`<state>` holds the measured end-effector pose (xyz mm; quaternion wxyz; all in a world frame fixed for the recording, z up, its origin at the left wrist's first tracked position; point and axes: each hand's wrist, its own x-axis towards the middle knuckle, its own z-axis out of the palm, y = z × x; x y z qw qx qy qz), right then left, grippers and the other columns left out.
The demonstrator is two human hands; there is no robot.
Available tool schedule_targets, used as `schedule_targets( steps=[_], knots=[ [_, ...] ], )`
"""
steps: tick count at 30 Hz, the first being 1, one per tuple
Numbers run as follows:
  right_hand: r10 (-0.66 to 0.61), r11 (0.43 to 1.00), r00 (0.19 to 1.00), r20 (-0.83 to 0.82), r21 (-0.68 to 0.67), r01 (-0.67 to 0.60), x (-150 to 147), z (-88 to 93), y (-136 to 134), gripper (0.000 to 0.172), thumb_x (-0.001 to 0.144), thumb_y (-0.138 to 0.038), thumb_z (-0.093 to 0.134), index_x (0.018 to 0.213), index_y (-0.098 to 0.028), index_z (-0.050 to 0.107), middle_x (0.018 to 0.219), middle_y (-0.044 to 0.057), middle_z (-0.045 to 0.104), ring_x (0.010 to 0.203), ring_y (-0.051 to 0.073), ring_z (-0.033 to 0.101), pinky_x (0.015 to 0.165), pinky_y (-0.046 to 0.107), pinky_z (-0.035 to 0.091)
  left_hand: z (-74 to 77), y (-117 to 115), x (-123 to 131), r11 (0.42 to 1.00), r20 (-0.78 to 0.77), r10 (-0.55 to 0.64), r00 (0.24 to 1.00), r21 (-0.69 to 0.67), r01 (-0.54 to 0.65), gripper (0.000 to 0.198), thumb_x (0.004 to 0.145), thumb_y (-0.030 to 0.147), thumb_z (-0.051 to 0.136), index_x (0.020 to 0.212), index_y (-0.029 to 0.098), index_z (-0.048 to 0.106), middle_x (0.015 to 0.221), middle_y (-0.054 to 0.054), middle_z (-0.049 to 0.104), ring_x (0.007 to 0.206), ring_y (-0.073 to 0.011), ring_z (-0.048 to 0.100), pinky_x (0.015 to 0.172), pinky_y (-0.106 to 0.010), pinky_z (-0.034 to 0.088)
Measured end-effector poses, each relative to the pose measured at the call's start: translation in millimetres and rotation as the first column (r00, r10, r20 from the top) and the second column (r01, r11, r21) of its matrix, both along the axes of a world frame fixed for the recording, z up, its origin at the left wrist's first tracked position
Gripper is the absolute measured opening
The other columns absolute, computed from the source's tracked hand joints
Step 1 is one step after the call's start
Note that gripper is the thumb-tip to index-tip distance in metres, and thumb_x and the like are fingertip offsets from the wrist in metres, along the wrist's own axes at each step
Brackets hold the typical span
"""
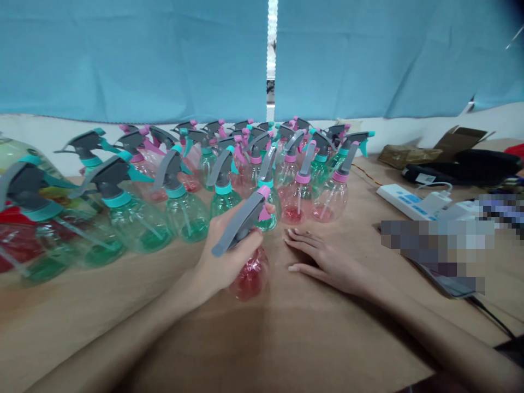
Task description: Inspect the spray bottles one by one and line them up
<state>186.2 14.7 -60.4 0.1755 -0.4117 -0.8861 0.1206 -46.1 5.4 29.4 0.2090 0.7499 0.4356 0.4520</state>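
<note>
My left hand (223, 248) is wrapped round the neck of a red spray bottle (250, 275) with a grey head and pink nozzle. The bottle is tilted, and my fingers hide its collar. To the right, my right hand (313, 254) lies flat on the wooden table (270, 349), fingers stretched out, holding nothing. Just beyond the hands stand a green spray bottle (268, 204) with a turquoise collar and a pink-collared spray bottle (298, 204). Another clear pink spray bottle (329, 201) stands at that row's right end.
Several green and red spray bottles (186, 218) fill the table's back and left. At right are a white power strip (403, 202) with chargers, a partly blurred phone (446, 273) on a cable, a black case (434, 173) and a cardboard box (458, 143). A blue cloth (143, 60) hangs behind.
</note>
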Motion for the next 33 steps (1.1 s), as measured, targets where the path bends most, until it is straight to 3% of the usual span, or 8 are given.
schedule_targets(
  steps=[21,33],
  knots=[
    [0.018,1.0,0.999,0.027,-0.009,-0.017,0.3,2.0,0.0,0.068,0.089,-0.058,0.046,0.143,-0.017,0.039,0.15,0.009,0.037,0.14,0.025,0.03,0.114,0.048,0.03,-3.2,1.2,-1.1,0.999,0.004,0.008,1.0,0.053,-0.008,0.007,0.074,0.022,0.049,0.067,0.022,0.048,0.06,0.004,0.048,0.054,-0.0129,0.046,0.049,-0.025,0.038],
    [0.001,1.0,1.0,0.021,-0.021,-0.001,-0.2,2.1,-0.9,0.068,0.089,-0.058,0.047,0.143,-0.018,0.04,0.149,0.01,0.038,0.14,0.026,0.03,0.114,0.048,0.028,-5.4,1.1,-2.6,0.999,0.026,-0.035,0.999,-0.024,0.035,0.007,0.076,0.022,0.048,0.07,0.023,0.046,0.063,0.004,0.047,0.056,-0.0133,0.046,0.053,-0.027,0.037]
  ],
)
